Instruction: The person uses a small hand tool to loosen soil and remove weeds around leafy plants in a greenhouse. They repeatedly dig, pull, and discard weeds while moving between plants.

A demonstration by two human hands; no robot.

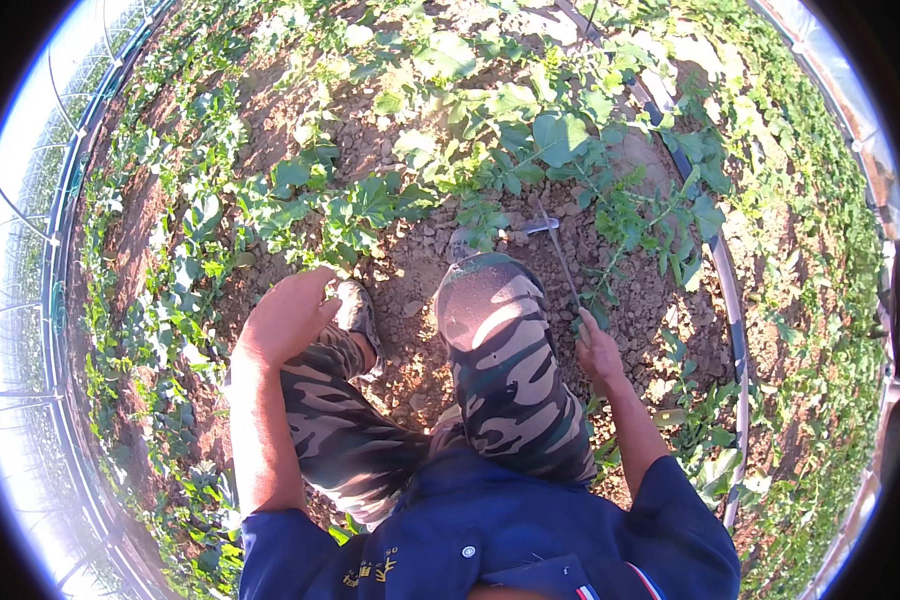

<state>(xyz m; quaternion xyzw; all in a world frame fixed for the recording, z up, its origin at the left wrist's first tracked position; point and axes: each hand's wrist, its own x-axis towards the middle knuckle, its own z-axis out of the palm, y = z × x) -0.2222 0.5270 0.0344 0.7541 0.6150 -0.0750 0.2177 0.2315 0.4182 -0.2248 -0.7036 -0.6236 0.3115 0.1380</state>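
My right hand (601,348) is closed around the handle of a long, thin-shafted hoe (564,262). Its shaft points forward, away from me, with a pale metal blade (541,225) crossing it close to the soil. Leafy green plants (622,214) with lobed leaves grow just beyond and to the right of the blade. On the other side, my left hand (292,311) is above my left shoe, near a leafy clump (345,217). Its fingers bend inward, and whether anything is in them is hidden.
My knees (495,315) are bent between my arms, in camouflage trousers. A dark hose (729,300) runs along the ground at right. Crumbly soil (412,262) lies before me. Greenhouse framing (56,240) lines the left edge, and plants spread in rows on both sides.
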